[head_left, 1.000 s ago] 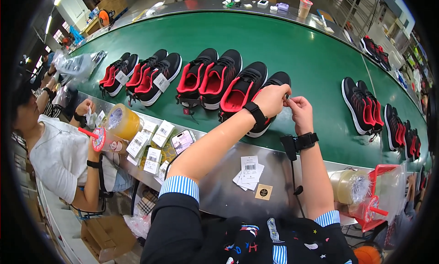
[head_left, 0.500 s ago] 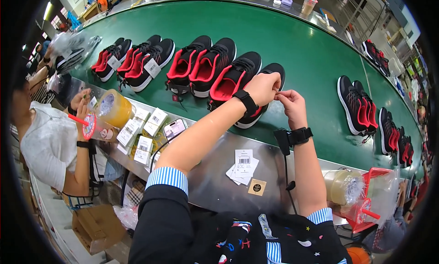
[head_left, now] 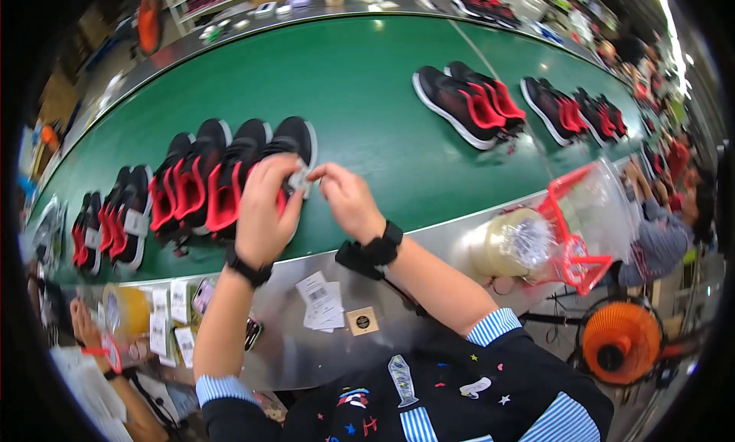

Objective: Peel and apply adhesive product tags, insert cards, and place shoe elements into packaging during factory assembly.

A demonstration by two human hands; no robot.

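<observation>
Over the nearest shoe of a row of black sneakers with red lining, my two hands come close together. My left hand is closed, thumb against fingers, on a small whitish piece that is too blurred to identify. My right hand pinches beside it; what its fingertips hold is too small to see. Partly behind my left hand is the black sneaker. More sneakers stand to its left. White barcode tags and a square tan card lie on the metal ledge below my hands.
Green conveyor belt with sneaker pairs farther right. A clear tape roll and a red plastic basket sit right on the ledge. Yellow tape and tag bundles stand left, near another person's hand. An orange fan stands lower right.
The view has swung right, so the shoes appear farther left. My hands remain by the last shoe; a whitish piece now shows between them, and my left hand has turned more upright.
</observation>
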